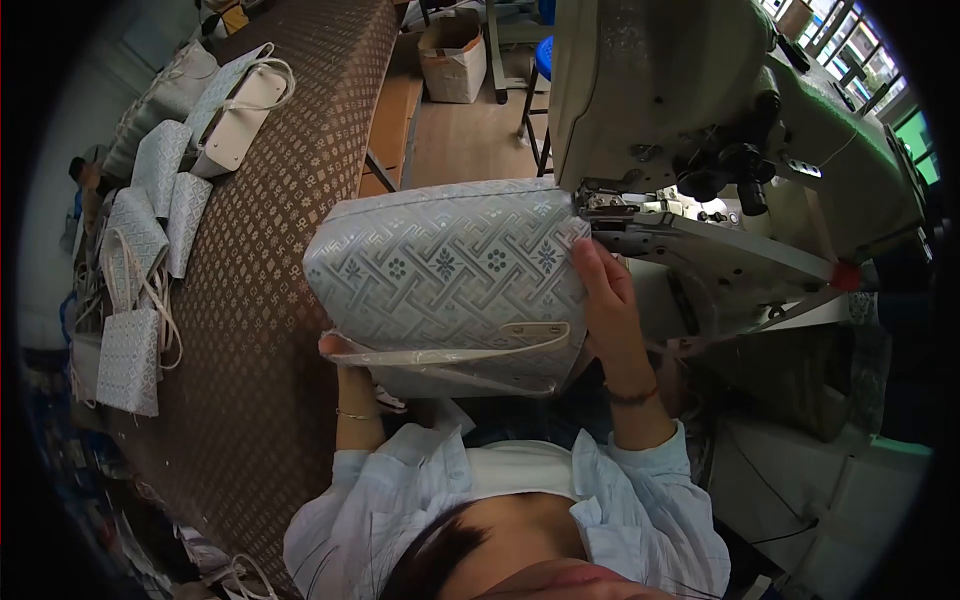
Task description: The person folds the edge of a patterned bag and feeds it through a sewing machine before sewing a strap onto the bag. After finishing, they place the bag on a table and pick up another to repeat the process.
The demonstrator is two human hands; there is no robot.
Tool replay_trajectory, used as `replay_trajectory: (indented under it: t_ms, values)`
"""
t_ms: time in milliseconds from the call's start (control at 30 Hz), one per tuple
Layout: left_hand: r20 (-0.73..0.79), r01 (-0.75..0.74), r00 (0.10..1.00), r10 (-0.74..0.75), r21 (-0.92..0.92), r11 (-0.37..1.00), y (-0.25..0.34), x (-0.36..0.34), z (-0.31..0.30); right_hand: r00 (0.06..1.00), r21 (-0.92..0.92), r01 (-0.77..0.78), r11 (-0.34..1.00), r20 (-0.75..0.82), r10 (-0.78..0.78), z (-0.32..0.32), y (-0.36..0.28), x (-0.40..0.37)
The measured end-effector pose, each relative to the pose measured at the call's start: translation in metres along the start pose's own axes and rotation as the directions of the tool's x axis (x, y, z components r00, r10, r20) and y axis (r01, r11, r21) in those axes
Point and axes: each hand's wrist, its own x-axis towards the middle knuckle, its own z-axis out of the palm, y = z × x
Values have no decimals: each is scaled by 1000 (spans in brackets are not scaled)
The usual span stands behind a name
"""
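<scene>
A silvery-white patterned handbag (pixel 440 265) lies across the middle of the view, its upper right corner at the needle area of a sewing machine (pixel 610 205). A pale handle (pixel 460 350) runs along the bag's lower side. My right hand (pixel 605 290) grips the bag's right edge just below the machine, with fingers bent over the patterned face. At the lower left corner, my left hand (pixel 342 346) holds the bag near the handle's end; most of its fingers are hidden behind the bag.
A table with a brown patterned cloth (pixel 270 200) stands at the left, bearing several similar bags (pixel 130 230). Beyond, a cardboard box (pixel 452 58) sits on the floor near a blue-topped stool (pixel 543 58). The machine's long arm (pixel 740 245) extends to the right.
</scene>
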Motion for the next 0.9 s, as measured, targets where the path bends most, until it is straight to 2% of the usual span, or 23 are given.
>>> replay_trajectory:
  t_ms: [67,133,167,233,367,433,500,900]
  values:
    - [37,63,997,-61,-39,997,-1,6,21,999,-61,33,998,19,-32,2,-11,-3]
    - [-170,-21,985,41,115,993,0,-4,29,998,-86,42,995,51,-37,2,-13,-4]
    - [-172,-15,985,35,116,993,1,-4,27,998,-84,39,996,46,-35,2,-14,-3]
    - [-61,31,998,-30,15,999,4,-8,22,998,-106,30,994,60,-23,2,-17,-3]
    - [-91,68,994,-68,-4,998,8,-5,29,999,-106,22,994,47,-17,1,-18,-2]
    - [-51,5,999,3,151,989,10,3,42,999,-146,0,989,39,6,-2,-17,-1]
    - [-49,9,999,0,181,983,13,5,46,999,-135,4,991,44,2,-1,-18,-2]
    - [-137,187,977,-164,175,967,29,25,46,998,-246,41,968,64,-26,-7,-25,0]
